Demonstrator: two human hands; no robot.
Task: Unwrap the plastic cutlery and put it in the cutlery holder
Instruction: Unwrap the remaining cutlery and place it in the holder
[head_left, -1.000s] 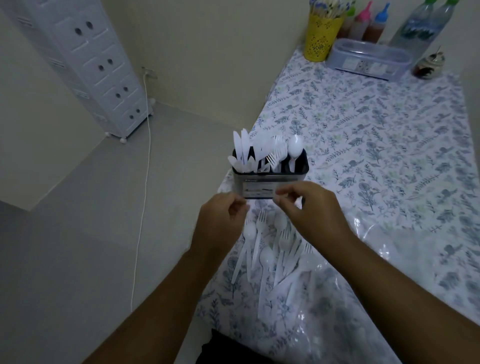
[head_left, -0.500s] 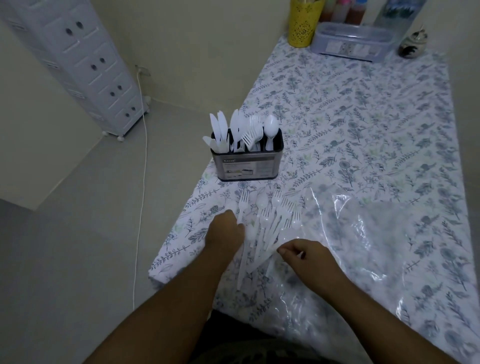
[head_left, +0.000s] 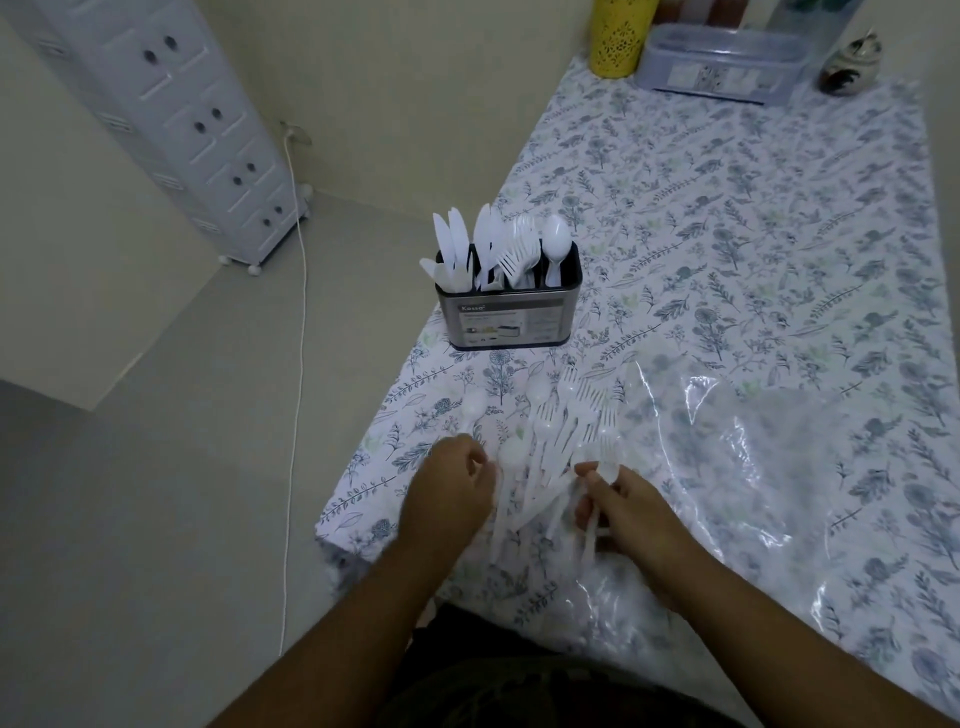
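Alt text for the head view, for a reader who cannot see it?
Both hands, left and right, gather loose white plastic cutlery on a floral table. Behind stands a part-filled holder; clear wrap lies right.

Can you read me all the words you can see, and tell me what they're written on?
"Kasso": brand word at the top left of the label on the cutlery holder.
The smaller print and pictures on that label are too blurred to read.
The label on the clear box at the back is also too blurred.

Both forearms reach forward, the left hand (head_left: 451, 493) and right hand (head_left: 628, 506) low (fingers curled), thumbs facing inward.
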